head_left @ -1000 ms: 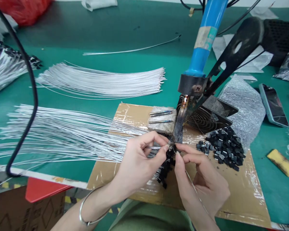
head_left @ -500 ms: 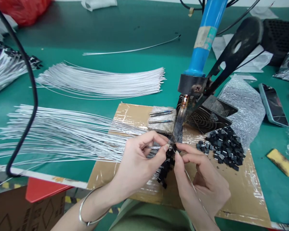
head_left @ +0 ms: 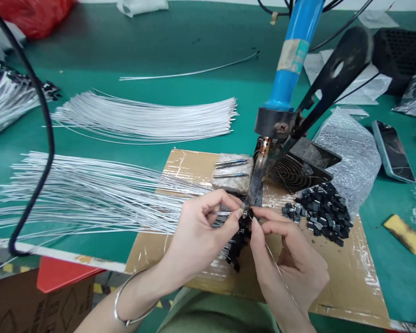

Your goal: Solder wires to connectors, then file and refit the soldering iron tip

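Hardly anything had moved since half a second before: both hands stayed pinched together under the iron's tip, and only the view had drifted a touch.

The left hand (head_left: pixel 197 231) had its thumb and forefinger closed on the end of a thin white wire (head_left: pixel 225 212), holding it level with its bare end pointed at the soldering iron tip (head_left: pixel 254 185). The right hand (head_left: pixel 289 263) met it from the other side, thumb and forefinger pressed together on a fine strand of solder wire (head_left: pixel 273 261) that ran back down across the palm. The fingertips of the two hands were almost touching, just below the tip. Whether a small black piece sat between them I could not tell.

Both wrists came up from the near edge, palms turned inward, and a thin silver bangle (head_left: pixel 125 300) hung on the left forearm. Beneath the fingers a string of small black parts (head_left: pixel 237 245) lay on the taped cardboard sheet (head_left: pixel 346 277).

The iron's blue handle (head_left: pixel 291 55) slanted up and away, fixed in a dark metal stand (head_left: pixel 298 162). A heap of loose black parts (head_left: pixel 321 212) lay just right of the hands, and a fan of white wires (head_left: pixel 90 194) spread out to the left across the green table (head_left: pixel 159 41).
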`<state>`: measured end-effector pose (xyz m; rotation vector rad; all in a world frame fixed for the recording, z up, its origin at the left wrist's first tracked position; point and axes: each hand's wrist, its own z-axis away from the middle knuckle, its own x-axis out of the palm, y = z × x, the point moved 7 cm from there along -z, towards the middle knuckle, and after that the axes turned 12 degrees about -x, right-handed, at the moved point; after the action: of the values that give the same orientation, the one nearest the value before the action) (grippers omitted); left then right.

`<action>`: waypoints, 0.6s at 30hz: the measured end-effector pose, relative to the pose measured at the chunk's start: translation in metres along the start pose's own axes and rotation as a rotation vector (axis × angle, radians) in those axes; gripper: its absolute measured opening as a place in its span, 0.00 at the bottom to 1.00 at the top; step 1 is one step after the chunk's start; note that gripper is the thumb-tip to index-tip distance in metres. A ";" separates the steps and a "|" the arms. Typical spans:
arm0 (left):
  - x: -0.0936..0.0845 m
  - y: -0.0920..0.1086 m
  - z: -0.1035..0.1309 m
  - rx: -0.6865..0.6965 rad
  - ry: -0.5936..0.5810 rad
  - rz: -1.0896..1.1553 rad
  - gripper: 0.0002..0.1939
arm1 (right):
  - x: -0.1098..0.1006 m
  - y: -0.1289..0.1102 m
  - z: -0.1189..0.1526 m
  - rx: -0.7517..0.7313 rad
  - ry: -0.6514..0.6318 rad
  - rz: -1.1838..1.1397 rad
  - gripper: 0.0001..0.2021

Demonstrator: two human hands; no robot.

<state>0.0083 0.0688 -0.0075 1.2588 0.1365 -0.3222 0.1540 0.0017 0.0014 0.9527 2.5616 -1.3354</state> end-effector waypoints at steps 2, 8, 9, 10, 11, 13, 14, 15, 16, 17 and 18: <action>0.001 0.000 0.001 -0.003 -0.001 -0.008 0.06 | 0.000 0.000 0.000 0.003 0.004 0.005 0.07; 0.000 0.002 0.001 0.010 0.008 0.005 0.06 | 0.000 0.000 0.003 -0.008 0.016 0.006 0.07; -0.001 0.002 0.001 0.010 0.009 0.006 0.06 | 0.000 0.000 0.004 -0.001 0.017 0.008 0.07; -0.001 0.002 0.001 0.008 0.009 0.006 0.06 | 0.001 0.000 0.005 0.004 0.019 0.009 0.07; -0.001 0.002 0.001 0.006 0.010 0.003 0.06 | 0.001 0.000 0.005 0.003 0.020 0.012 0.07; -0.001 0.003 0.001 0.007 0.012 0.001 0.06 | 0.001 0.000 0.005 -0.008 0.022 0.021 0.07; -0.001 0.003 0.001 0.007 0.013 0.003 0.06 | 0.000 -0.001 0.005 -0.012 0.025 0.023 0.07; -0.001 0.003 0.002 0.008 0.012 0.009 0.06 | 0.000 -0.001 0.004 -0.015 0.028 0.025 0.07; -0.001 0.003 0.002 0.009 0.009 0.017 0.06 | 0.000 -0.001 0.004 -0.019 0.026 0.025 0.07; -0.001 0.003 0.002 0.011 0.006 0.026 0.06 | 0.000 -0.001 0.004 -0.020 0.022 0.022 0.07; 0.000 0.004 0.002 0.013 0.003 0.036 0.06 | 0.000 -0.002 0.003 -0.020 0.020 0.020 0.07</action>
<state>0.0089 0.0681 -0.0032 1.2731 0.1143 -0.2909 0.1522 -0.0014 0.0002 0.9903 2.5687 -1.2993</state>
